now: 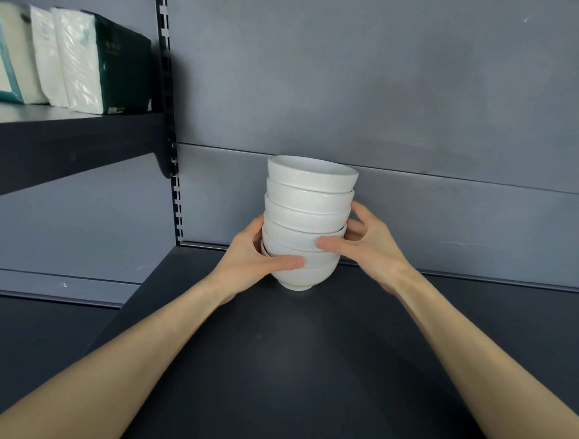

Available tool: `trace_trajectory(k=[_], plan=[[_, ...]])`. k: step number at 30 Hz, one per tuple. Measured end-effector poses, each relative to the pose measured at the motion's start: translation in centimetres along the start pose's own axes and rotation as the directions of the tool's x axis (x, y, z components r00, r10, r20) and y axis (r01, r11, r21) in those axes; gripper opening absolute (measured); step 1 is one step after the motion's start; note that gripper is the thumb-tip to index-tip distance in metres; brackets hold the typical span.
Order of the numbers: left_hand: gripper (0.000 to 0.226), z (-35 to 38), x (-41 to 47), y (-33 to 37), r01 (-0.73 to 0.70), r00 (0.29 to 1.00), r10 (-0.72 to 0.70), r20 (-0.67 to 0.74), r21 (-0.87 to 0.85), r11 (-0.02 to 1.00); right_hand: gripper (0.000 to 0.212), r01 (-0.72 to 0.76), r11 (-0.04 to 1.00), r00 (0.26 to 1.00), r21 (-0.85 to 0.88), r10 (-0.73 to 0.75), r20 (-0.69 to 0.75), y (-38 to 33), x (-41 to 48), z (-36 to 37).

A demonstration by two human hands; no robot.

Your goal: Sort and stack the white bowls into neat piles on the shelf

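Observation:
A stack of several white bowls (pixel 309 200) stands upright on the dark shelf (pixel 307 371), close to the grey back panel. My left hand (pixel 255 261) grips the lower bowls from the left, thumb across the front and fingers hidden behind. From the right, my right hand (pixel 370 247) holds the stack a little higher, its thumb on the front of a middle bowl and its fingers curled at the rear side. The stack's foot rests on the shelf.
The grey back panel (pixel 421 108) rises right behind the stack. A slotted upright (pixel 168 112) runs down at the left. A higher shelf (pixel 67 140) at upper left carries packs of tissues (pixel 75 60). A lower dark shelf (pixel 34 333) lies to the left.

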State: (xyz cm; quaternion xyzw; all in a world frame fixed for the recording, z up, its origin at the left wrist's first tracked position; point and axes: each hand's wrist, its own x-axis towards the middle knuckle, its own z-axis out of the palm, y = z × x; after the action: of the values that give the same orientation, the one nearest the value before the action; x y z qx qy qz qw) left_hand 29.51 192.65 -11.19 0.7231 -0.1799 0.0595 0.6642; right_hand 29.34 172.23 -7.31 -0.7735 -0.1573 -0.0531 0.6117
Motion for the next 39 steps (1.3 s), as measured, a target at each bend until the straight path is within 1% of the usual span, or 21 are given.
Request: trace_trajectory(k=[14,22,28,30,32,34,36,39], plan=[[0.062,-0.1,0.3,-0.1,-0.025,0.999,0.024,0.026,0.033,0.999,0.084,-0.004,1.000,1.000,-0.015,0.004,0.002,-0.1,-0.1,0.0],[0.065,-0.1,0.2,-0.2,-0.019,0.999,0.017,0.045,0.047,0.999,0.080,0.019,1.000,0.999,0.001,-0.019,0.038,-0.1,-0.3,-0.3],[0.074,-0.3,0.4,-0.4,-0.002,0.998,-0.001,0.068,0.055,0.998,0.079,0.028,1.000,0.999,0.009,-0.028,0.028,0.3,-0.1,-0.4],[0.080,-0.5,0.4,-0.7,0.012,0.997,-0.017,0.082,0.063,0.998,0.080,0.029,1.000,0.999,0.006,-0.029,0.028,0.3,0.0,-0.3],[0.089,-0.7,0.4,-0.7,0.037,0.994,-0.046,0.101,0.092,0.995,0.081,0.026,1.000,0.999,0.004,-0.026,0.033,0.4,0.1,-0.4],[0.093,-0.8,0.4,-0.5,0.064,0.991,-0.078,0.112,0.129,0.990,0.083,0.022,1.000,0.999,0.002,-0.022,0.037,0.4,0.1,-0.4],[0.085,-0.7,0.2,-0.1,0.082,0.992,-0.096,0.084,0.152,0.985,0.083,0.020,1.000,0.999,-0.002,-0.020,0.043,0.3,0.0,-0.5],[0.072,-0.1,-0.2,0.4,0.106,0.994,-0.109,0.004,0.185,0.977,0.084,0.013,1.000,0.998,0.006,-0.014,0.057,0.2,-0.1,-0.5]])
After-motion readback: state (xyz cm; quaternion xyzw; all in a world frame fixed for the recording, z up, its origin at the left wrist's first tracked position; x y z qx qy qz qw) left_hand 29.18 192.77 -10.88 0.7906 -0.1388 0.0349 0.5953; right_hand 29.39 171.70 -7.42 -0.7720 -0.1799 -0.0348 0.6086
